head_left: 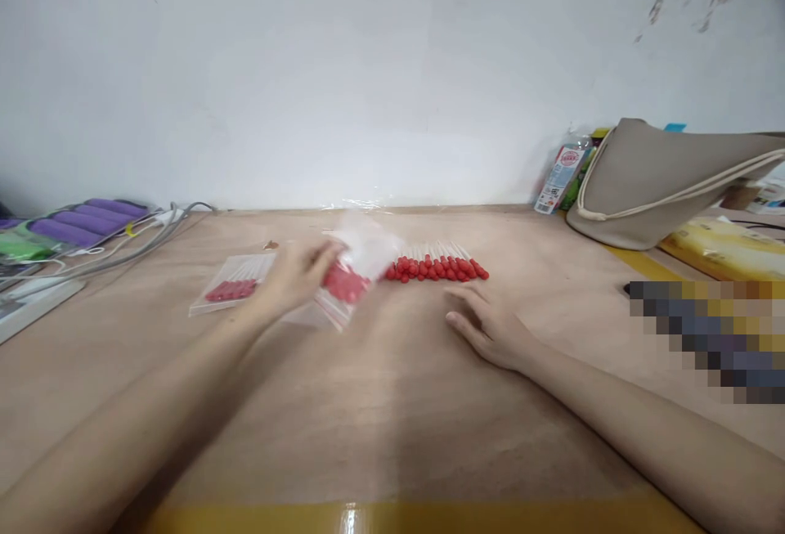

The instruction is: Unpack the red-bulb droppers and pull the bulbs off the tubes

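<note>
Gripped in my left hand (303,271) is a clear zip bag (368,241), blurred by motion, with red-tipped contents showing through it. Just right of that bag lies a row of white sticks with red heads (438,267), heads toward me. My right hand (491,328) rests near the row's front right side, fingers apart and holding nothing. Another clear zip bag (221,293) lies flat on the table left of my left hand, with several red-headed sticks inside it.
A grey-beige bag (650,182) leans at the back right, next to a plastic bottle (559,178). A yellow pack (729,244) sits in front of it. Purple rolls (91,222) and grey cables (163,231) are at the left. Yellow tape (398,518) runs along the table's front edge.
</note>
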Demonstrator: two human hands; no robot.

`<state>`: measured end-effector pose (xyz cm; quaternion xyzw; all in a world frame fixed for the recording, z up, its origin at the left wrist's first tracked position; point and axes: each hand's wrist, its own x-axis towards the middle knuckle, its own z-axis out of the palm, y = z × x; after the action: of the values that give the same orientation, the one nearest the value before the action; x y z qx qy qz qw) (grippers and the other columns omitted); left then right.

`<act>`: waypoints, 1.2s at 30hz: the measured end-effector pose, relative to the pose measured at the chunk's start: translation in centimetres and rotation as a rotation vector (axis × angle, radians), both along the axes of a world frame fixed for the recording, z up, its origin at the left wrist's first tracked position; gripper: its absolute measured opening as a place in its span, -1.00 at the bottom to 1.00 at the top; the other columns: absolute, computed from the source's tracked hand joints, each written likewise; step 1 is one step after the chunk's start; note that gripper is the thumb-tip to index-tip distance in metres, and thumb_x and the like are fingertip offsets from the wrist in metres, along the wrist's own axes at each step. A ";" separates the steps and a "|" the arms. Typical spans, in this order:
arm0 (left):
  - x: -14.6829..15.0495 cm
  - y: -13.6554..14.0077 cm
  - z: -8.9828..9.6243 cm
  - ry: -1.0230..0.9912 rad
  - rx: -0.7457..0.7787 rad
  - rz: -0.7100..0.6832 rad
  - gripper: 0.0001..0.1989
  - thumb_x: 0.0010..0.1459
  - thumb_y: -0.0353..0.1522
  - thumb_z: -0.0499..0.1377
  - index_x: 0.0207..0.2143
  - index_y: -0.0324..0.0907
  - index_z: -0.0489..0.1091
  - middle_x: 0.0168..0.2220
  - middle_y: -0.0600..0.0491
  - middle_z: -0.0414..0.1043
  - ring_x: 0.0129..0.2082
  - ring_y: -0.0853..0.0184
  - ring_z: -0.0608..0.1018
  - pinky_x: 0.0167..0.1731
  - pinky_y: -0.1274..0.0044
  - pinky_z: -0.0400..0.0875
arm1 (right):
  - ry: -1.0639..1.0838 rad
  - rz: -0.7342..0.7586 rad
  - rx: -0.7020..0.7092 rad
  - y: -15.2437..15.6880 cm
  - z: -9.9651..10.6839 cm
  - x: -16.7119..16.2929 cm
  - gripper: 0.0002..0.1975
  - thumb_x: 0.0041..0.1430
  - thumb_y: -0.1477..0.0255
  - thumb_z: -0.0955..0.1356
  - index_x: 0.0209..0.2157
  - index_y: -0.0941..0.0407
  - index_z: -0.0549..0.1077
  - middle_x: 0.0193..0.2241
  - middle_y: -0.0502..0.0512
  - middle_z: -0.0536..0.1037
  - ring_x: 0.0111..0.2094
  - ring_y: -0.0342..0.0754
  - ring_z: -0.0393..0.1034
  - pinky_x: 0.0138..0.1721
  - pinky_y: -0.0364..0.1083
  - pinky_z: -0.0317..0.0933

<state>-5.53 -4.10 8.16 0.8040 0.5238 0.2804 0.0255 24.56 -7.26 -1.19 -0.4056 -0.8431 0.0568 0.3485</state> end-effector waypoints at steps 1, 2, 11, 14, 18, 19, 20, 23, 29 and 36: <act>1.6 -0.1 -0.9 -0.024 -0.146 -0.182 -0.65 0.22 -0.22 -0.10 -0.35 -0.22 0.39 -0.46 0.10 0.40 -0.45 0.40 0.41 -0.42 0.63 0.23 | 0.060 -0.027 0.028 0.0 0.0 0.1 -0.67 0.21 0.34 0.19 -0.02 0.13 0.26 -0.11 0.22 0.36 -0.07 0.03 0.26 -0.06 0.06 0.21; 3.0 -0.2 -1.8 -0.043 -0.265 -0.311 -0.66 0.21 -0.21 -0.08 -0.37 -0.23 0.39 -0.48 0.12 0.39 -0.48 0.43 0.40 -0.45 0.64 0.23 | 0.117 -0.042 0.061 0.0 0.0 0.1 -0.68 0.22 0.36 0.17 -0.01 0.13 0.24 -0.11 0.22 0.35 -0.06 0.03 0.25 -0.05 0.06 0.20; 8.1 1.1 -6.6 -0.180 -0.382 -0.435 -0.69 0.08 -0.16 0.12 -0.23 -0.20 0.39 -0.37 0.07 0.41 -0.43 0.41 0.41 -0.44 0.60 0.26 | -0.051 0.201 0.045 -0.7 0.4 -0.2 -0.64 0.12 0.32 0.29 -0.03 0.09 0.32 -0.10 0.21 0.36 -0.09 0.02 0.28 -0.10 0.03 0.23; 6.5 0.5 -7.2 -0.285 -0.227 -0.260 -0.72 0.09 -0.21 0.12 -0.24 -0.21 0.37 -0.26 0.01 0.38 -0.39 0.40 0.41 -0.39 0.56 0.29 | -0.100 0.197 0.007 -0.6 0.3 -0.4 -0.68 0.13 0.32 0.28 -0.08 0.11 0.37 -0.15 0.21 0.40 -0.14 0.01 0.32 -0.14 0.03 0.25; 4.0 -2.2 -7.8 -0.311 -0.195 -0.116 -0.73 0.07 -0.18 0.12 -0.38 -0.22 0.36 -0.40 0.05 0.35 -0.51 0.43 0.35 -0.49 0.57 0.26 | -0.107 0.159 -0.003 -0.5 0.1 -0.3 -0.69 0.14 0.32 0.27 -0.09 0.13 0.37 -0.15 0.22 0.41 -0.14 0.01 0.32 -0.12 0.05 0.25; 3.6 -3.0 -7.8 -0.317 -0.244 -0.104 -0.73 0.06 -0.17 0.13 -0.37 -0.22 0.36 -0.43 0.07 0.36 -0.52 0.43 0.35 -0.50 0.58 0.25 | -0.109 0.145 -0.003 -0.5 0.0 -0.3 -0.69 0.14 0.32 0.27 -0.09 0.13 0.37 -0.14 0.22 0.41 -0.13 0.02 0.32 -0.12 0.06 0.24; 3.3 -3.7 -7.8 -0.330 -0.303 -0.097 -0.72 0.06 -0.16 0.13 -0.33 -0.21 0.36 -0.43 0.07 0.38 -0.53 0.43 0.35 -0.50 0.58 0.25 | -0.112 0.132 -0.003 -0.5 0.0 -0.3 -0.69 0.14 0.32 0.27 -0.09 0.13 0.37 -0.14 0.22 0.40 -0.13 0.02 0.32 -0.11 0.06 0.24; 3.5 -5.0 -7.3 -0.429 -0.525 -0.119 -0.61 0.05 -0.19 0.14 -0.11 -0.21 0.31 -0.38 0.06 0.44 -0.51 0.43 0.39 -0.47 0.56 0.26 | -0.126 0.107 -0.006 -0.6 0.0 -0.4 -0.69 0.14 0.32 0.26 -0.09 0.13 0.37 -0.14 0.22 0.40 -0.13 0.03 0.31 -0.12 0.06 0.25; 5.9 -5.1 -6.7 -0.806 -0.845 -0.086 -0.35 -0.10 -0.34 0.28 0.03 -0.25 0.09 -0.47 0.14 0.38 -0.56 0.47 0.40 -0.56 0.60 0.30 | -0.129 0.089 0.011 -0.6 -0.1 -0.4 -0.72 0.15 0.33 0.26 -0.11 0.11 0.38 -0.16 0.20 0.41 -0.14 0.02 0.32 -0.13 0.05 0.25; 6.3 -4.5 -6.9 -0.942 -0.883 -0.089 -0.20 -0.21 -0.41 0.35 0.04 -0.25 -0.01 -0.58 0.20 0.38 -0.57 0.46 0.43 -0.48 0.58 0.33 | -0.055 0.114 0.134 -0.8 0.8 -1.8 -0.80 0.15 0.42 0.26 -0.18 0.12 0.40 -0.31 0.14 0.43 -0.28 -0.06 0.30 -0.24 -0.04 0.21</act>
<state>0.79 -8.58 1.22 0.5294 0.4888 0.3599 0.5927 22.78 -8.07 -0.36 -0.3343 -0.8759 0.0085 0.3478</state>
